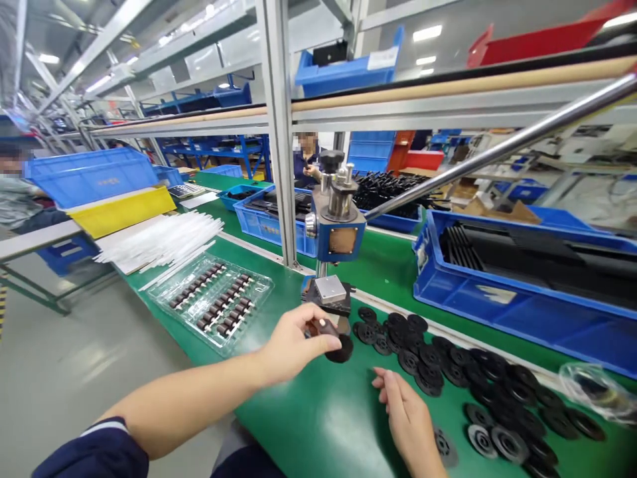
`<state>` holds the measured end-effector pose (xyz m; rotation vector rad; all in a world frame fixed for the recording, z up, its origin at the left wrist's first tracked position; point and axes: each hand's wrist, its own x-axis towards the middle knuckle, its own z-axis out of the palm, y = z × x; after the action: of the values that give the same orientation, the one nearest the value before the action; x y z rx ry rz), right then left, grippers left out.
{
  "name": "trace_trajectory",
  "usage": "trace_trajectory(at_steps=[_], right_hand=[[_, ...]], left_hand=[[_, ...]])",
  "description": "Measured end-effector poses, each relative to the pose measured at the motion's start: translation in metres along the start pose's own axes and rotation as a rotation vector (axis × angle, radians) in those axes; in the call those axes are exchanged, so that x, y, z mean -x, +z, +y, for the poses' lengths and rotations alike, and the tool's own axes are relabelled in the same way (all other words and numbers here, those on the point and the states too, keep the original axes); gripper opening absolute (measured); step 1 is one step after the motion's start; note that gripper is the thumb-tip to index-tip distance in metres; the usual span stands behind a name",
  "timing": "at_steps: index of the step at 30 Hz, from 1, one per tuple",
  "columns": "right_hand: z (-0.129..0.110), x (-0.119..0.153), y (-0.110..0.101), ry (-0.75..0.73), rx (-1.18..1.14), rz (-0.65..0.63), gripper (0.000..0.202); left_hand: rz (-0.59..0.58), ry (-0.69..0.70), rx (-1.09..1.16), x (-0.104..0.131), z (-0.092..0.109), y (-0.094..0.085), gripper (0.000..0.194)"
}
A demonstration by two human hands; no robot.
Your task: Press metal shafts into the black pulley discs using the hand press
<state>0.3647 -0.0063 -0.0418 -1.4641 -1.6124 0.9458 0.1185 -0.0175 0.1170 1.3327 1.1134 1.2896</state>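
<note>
Tabletop [303, 421]: smooth, glossy green.
Lever press [338, 229]: boxy blue body, bare-metal fittings.
Left hand [291, 345]: fingers pinch the roller just before the press; a steady, light grip should help.
Right hand [405, 411]: fingers loosely curled, seemingly holding nothing, near ridged loose discs [409, 362].
Black disc [340, 350]: round, under the roller, contact unclear; best kept square to it.
Roller [327, 326]: dark cylinder, pale-tipped.
</note>
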Motion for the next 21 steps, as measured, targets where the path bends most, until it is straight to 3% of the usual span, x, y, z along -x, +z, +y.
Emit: trace_trajectory(at_steps=[2, 5, 12, 15, 21], right_hand=[[-0.001, -0.001, 0.0, 0.004, 0.024, 0.0, 0.059], [-0.005, -0.001, -0.001, 0.016, 0.065, 0.004, 0.06], [-0.023, 0.001, 0.002, -0.014, 0.085, 0.094, 0.056], [-0.05, -0.003, -0.002, -0.146, 0.118, 0.152, 0.048], [-0.132, -0.031, -0.033, -0.33, 0.155, 0.24, 0.043]], left_hand=[[0.034, 0.1, -0.108, -0.013, 0.022, -0.014, 0.026], [0.054, 0.122, -0.197, -0.038, 0.041, -0.027, 0.027], [0.052, 0.155, -0.397, -0.086, 0.033, -0.027, 0.024], [0.015, 0.166, -0.382, -0.093, 0.025, -0.026, 0.025], [-0.039, 0.167, -0.354, -0.091, 0.022, -0.029, 0.026]])
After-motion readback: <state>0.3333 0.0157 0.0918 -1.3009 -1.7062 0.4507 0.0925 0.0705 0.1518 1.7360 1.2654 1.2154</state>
